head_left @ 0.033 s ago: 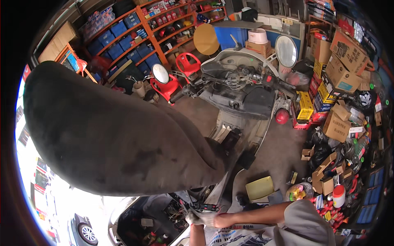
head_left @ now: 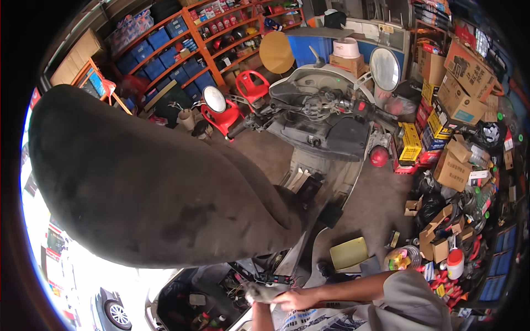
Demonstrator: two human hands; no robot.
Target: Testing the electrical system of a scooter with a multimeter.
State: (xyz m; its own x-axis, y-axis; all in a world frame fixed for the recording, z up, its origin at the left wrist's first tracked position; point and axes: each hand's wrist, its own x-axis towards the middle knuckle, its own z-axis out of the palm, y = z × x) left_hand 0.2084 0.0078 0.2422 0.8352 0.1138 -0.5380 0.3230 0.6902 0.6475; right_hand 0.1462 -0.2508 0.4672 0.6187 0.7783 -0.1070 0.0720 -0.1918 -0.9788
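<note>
My left hand (head_left: pixel 255 295) rises from the lower edge, wrapped in what looks like a dirty grey work glove (head_left: pixel 268 291); its fingers are hidden. From the right, my bare right hand (head_left: pixel 294 299) lies against that glove, with its fingers bent over the fabric. Both hands meet above the open underseat compartment (head_left: pixel 193 287) of a scooter, beside exposed wires (head_left: pixel 240 282). Large and dark, the raised scooter seat (head_left: pixel 149 182) fills the left of the view.
The scooter's handlebar area (head_left: pixel 320 121), with bare wiring, stands ahead between two mirrors. Cardboard boxes (head_left: pixel 455 168) and loose parts crowd the right side. A yellowish tray (head_left: pixel 349 252) lies on the floor. Orange shelves (head_left: pixel 204 38) line the back, near red chairs (head_left: pixel 253 85).
My right hand has shifted slightly right, and its fingers now show more plainly against the grey glove. The seat appears a little lower and further left in the view.
</note>
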